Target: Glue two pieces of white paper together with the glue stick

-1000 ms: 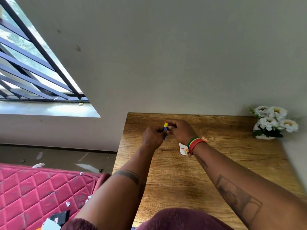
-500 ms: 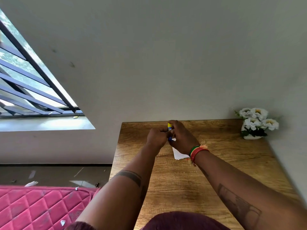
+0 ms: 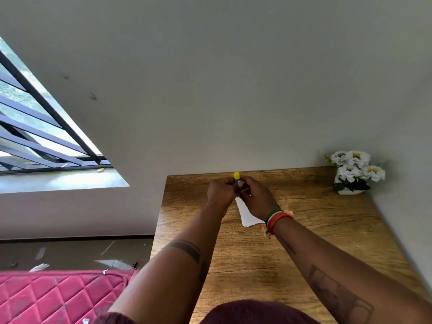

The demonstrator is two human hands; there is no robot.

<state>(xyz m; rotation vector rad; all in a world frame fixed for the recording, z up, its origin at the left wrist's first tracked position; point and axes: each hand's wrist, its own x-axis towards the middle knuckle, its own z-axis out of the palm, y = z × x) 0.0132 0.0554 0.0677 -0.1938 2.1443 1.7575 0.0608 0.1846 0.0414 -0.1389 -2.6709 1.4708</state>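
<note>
Both hands meet over the far part of the wooden table [image 3: 268,260]. Between them stands a small blue glue stick [image 3: 236,177] with its yellow end pointing up. My left hand [image 3: 221,190] grips it from the left, and my right hand [image 3: 256,197] closes on it from the right. White paper [image 3: 245,213] shows below my right hand, partly hidden by the palm; I cannot tell whether it rests on the table or hangs from the fingers. A green and red band circles my right wrist.
A white pot of white flowers [image 3: 353,171] stands in the table's far right corner against the wall. A pink quilted mattress [image 3: 51,298] lies at lower left, with paper scraps on the floor [image 3: 77,253] beside it. A barred window [image 3: 39,127] is at the left.
The view has tilted, so table and hands sit a little higher in frame. Both hands stay closed on the glue stick, whose yellow end now sticks up more above the fingers. More paper shows.
</note>
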